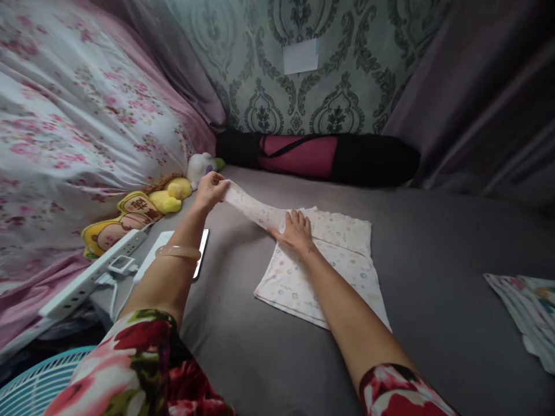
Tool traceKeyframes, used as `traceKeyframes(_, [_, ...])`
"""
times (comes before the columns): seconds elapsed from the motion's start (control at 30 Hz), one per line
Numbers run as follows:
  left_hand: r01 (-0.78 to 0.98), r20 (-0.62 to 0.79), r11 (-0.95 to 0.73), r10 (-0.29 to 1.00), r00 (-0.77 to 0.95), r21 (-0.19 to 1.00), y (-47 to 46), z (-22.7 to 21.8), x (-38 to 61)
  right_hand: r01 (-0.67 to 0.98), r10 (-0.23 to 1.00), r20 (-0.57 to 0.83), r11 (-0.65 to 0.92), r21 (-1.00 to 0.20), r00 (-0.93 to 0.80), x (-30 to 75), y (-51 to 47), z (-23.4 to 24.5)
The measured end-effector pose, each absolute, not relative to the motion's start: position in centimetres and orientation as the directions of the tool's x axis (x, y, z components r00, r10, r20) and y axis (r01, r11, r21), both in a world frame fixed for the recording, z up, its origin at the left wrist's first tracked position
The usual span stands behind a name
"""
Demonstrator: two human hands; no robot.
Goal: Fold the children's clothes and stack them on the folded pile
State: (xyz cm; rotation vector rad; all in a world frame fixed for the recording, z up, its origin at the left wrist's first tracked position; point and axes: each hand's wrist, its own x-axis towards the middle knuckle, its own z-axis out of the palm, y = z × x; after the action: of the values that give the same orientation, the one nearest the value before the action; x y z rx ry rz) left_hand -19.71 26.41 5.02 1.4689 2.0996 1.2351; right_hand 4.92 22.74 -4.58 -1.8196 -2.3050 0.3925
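Note:
A small white garment (342, 277) with a pale print lies partly folded on the grey sheet. One long narrow part of it, looking like a sleeve, stretches up and to the left. My left hand (211, 189) pinches the end of that part and holds it raised off the sheet. Flat on the garment near its upper left edge rests my right hand (297, 232), its fingers spread. Which garment this is, I cannot tell for certain.
Left of the garment are a phone (202, 254), a white power strip (93, 274) with plugs, and plush toys (167, 198). A black and pink long bag (299, 156) lies along the wall. Folded cloth (526, 315) sits at right, a blue basket (45, 378) at lower left.

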Motion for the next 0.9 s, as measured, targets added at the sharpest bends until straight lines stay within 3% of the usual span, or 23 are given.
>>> traceKeyframes(0.1, [0.579,0.337,-0.106,0.890,-0.308,0.808,25.7,6.9,-18.1,0.939,0.967,-0.098,0.198,-0.281,-0.234,4.8,23.3,-3.9])
traceKeyframes(0.27, [0.550,0.418,-0.298,0.902,-0.105,0.780,24.5,9.2,-14.3,0.960,0.951,-0.224,0.165,-0.224,-0.216,4.4,24.4,-2.7])
traceKeyframes(0.43, [0.602,0.436,-0.349,0.900,0.001,0.718,24.3,10.0,-11.6,0.964,0.940,-0.267,0.156,-0.217,-0.212,4.6,24.7,-1.5])
traceKeyframes(0.53, [0.674,0.448,-0.316,0.893,-0.025,0.668,24.8,10.3,-10.8,0.919,0.903,-0.305,0.191,-0.344,-0.302,6.1,25.0,-1.1])
traceKeyframes(0.63, [0.759,0.481,-0.280,0.876,-0.049,0.588,25.3,10.7,-9.7,0.760,0.905,-0.166,0.216,-0.613,-0.391,8.4,25.2,-1.2])
traceKeyframes(0.73, [0.800,0.496,-0.287,0.868,-0.016,0.527,25.2,11.0,-7.2,0.447,0.989,-0.078,-0.012,-0.894,-0.128,10.7,24.7,-1.5])
traceKeyframes(0.8, [0.787,0.491,-0.322,0.870,0.027,0.526,24.7,10.9,-4.6,0.248,0.985,-0.170,-0.173,-0.953,0.036,12.1,24.1,-1.4])
traceKeyframes(0.9, [0.676,0.458,-0.432,0.875,0.155,0.597,23.9,10.1,-0.3,-0.045,0.944,-0.328,-0.326,-0.944,0.032,14.3,23.4,-1.1])
